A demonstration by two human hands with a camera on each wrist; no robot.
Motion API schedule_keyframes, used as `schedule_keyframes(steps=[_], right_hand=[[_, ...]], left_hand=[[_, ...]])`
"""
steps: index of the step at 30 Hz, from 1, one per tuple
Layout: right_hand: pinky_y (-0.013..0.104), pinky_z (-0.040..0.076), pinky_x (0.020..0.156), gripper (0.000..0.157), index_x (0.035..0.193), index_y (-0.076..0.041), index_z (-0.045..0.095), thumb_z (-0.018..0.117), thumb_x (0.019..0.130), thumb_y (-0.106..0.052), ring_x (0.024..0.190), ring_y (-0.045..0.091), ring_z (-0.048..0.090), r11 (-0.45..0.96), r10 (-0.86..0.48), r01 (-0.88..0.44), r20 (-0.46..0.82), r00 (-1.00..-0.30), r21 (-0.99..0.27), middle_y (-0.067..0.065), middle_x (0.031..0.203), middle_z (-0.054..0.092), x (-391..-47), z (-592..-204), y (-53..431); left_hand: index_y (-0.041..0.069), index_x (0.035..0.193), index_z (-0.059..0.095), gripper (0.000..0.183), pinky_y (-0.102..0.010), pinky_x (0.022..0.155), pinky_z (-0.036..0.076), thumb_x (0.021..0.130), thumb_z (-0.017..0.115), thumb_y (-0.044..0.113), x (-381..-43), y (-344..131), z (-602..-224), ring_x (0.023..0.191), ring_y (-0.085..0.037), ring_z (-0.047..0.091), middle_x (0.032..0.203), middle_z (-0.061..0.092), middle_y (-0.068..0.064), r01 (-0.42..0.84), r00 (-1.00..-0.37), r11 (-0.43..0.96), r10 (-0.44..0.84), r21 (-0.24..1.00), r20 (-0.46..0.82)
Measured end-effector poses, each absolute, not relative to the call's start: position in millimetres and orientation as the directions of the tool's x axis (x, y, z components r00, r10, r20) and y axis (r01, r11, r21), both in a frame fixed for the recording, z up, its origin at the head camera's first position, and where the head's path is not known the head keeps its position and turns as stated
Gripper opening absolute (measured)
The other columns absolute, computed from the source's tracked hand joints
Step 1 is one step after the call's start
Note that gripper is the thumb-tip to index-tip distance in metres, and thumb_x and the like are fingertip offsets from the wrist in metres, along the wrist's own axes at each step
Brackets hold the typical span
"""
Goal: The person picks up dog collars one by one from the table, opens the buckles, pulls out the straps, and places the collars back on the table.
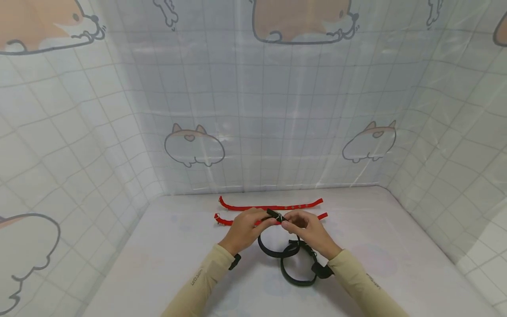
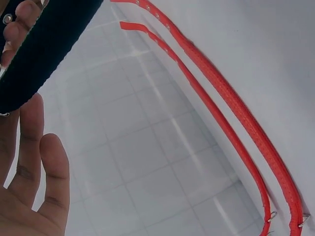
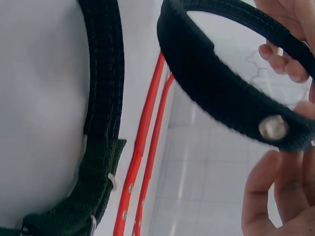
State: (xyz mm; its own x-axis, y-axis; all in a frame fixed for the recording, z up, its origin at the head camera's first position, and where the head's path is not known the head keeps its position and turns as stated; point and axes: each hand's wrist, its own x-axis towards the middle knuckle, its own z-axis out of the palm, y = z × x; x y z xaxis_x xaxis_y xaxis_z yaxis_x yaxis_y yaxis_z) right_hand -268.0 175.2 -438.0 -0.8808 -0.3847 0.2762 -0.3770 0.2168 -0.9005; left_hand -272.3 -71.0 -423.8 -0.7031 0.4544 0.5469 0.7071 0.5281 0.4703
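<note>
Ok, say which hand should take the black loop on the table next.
Probably the right hand: the lying loop sits toward its side, nearer to it than to the left hand. Both hands currently hold the other loop.

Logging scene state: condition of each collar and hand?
Held black collar: looped, raised; fastening unclear
Other black collar: looped, lying down
Near red collar: unfastened, stretched out
Far red collar: unfastened, stretched out
Left fingers: pinching held black collar
Right fingers: likewise
</note>
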Motion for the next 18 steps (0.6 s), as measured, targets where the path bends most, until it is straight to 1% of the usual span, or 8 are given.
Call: schedule_keyframes(steps=[2,3,6,8,10,13,15,18], right_hand=[[0.040,0.055,0.076,0.022,0.115,-0.018,0.068,0.073,0.096,-0.028,0.086,0.042,0.064,0.217,-0.367,-0.368,0.273,-0.889,-0.904,0.005,0.094,0.068,-267.3,-437.7,173.8],[0.040,0.055,0.075,0.021,0.115,-0.018,0.069,0.073,0.096,-0.028,0.084,0.040,0.064,0.221,-0.362,-0.368,0.275,-0.891,-0.903,0.005,0.093,0.068,-267.2,-437.6,173.2],[0.036,0.052,0.072,0.021,0.116,-0.020,0.070,0.072,0.096,-0.029,0.081,0.034,0.062,0.227,-0.367,-0.373,0.276,-0.888,-0.899,0.005,0.090,0.066,-266.9,-436.1,173.8],[0.033,0.050,0.070,0.022,0.118,-0.021,0.070,0.072,0.097,-0.028,0.080,0.035,0.061,0.227,-0.379,-0.377,0.275,-0.884,-0.898,0.006,0.089,0.065,-266.5,-435.2,174.3],[0.032,0.050,0.071,0.022,0.119,-0.022,0.069,0.071,0.098,-0.027,0.081,0.036,0.061,0.217,-0.393,-0.371,0.267,-0.880,-0.903,0.006,0.089,0.064,-266.0,-434.8,174.6],[0.037,0.053,0.076,0.023,0.120,-0.021,0.069,0.070,0.098,-0.028,0.086,0.037,0.063,0.210,-0.394,-0.356,0.255,-0.883,-0.910,0.006,0.091,0.066,-265.2,-434.5,173.2],[0.038,0.055,0.079,0.024,0.119,-0.020,0.069,0.071,0.097,-0.029,0.089,0.034,0.066,0.210,-0.380,-0.350,0.254,-0.890,-0.913,0.005,0.095,0.069,-265.3,-435.0,171.6],[0.037,0.056,0.079,0.023,0.116,-0.019,0.070,0.073,0.096,-0.030,0.090,0.036,0.067,0.211,-0.348,-0.352,0.267,-0.899,-0.912,0.004,0.099,0.070,-265.5,-436.4,169.5]], left_hand=[[0.021,0.107,0.077,0.028,-0.028,0.078,0.055,0.097,0.065,0.045,-271.8,-71.4,-423.6,0.093,-0.005,0.061,0.096,0.070,0.015,0.704,-0.706,0.531,0.454,0.472,0.543],[0.021,0.108,0.077,0.029,-0.028,0.078,0.055,0.098,0.065,0.045,-271.4,-71.8,-423.3,0.093,-0.006,0.061,0.096,0.070,0.015,0.702,-0.708,0.533,0.454,0.471,0.541],[0.020,0.109,0.077,0.030,-0.029,0.080,0.055,0.098,0.064,0.045,-271.7,-72.9,-422.9,0.094,-0.007,0.061,0.098,0.070,0.014,0.700,-0.710,0.538,0.450,0.470,0.542],[0.020,0.111,0.077,0.030,-0.030,0.081,0.056,0.098,0.064,0.044,-271.8,-74.2,-422.8,0.096,-0.007,0.062,0.100,0.071,0.013,0.697,-0.712,0.541,0.445,0.470,0.543],[0.019,0.113,0.077,0.031,-0.030,0.082,0.056,0.098,0.065,0.043,-271.9,-75.4,-422.9,0.097,-0.008,0.063,0.102,0.071,0.012,0.696,-0.712,0.544,0.440,0.469,0.546],[0.019,0.114,0.077,0.031,-0.030,0.081,0.056,0.098,0.066,0.043,-272.0,-76.1,-423.1,0.097,-0.007,0.063,0.102,0.071,0.012,0.695,-0.714,0.542,0.441,0.472,0.544],[0.019,0.115,0.077,0.031,-0.030,0.080,0.056,0.098,0.065,0.042,-272.0,-75.8,-423.6,0.096,-0.007,0.062,0.102,0.071,0.012,0.699,-0.710,0.539,0.447,0.470,0.544],[0.018,0.115,0.077,0.031,-0.029,0.079,0.055,0.098,0.066,0.041,-271.9,-75.1,-424.2,0.095,-0.007,0.061,0.102,0.071,0.011,0.699,-0.711,0.537,0.450,0.473,0.540]])
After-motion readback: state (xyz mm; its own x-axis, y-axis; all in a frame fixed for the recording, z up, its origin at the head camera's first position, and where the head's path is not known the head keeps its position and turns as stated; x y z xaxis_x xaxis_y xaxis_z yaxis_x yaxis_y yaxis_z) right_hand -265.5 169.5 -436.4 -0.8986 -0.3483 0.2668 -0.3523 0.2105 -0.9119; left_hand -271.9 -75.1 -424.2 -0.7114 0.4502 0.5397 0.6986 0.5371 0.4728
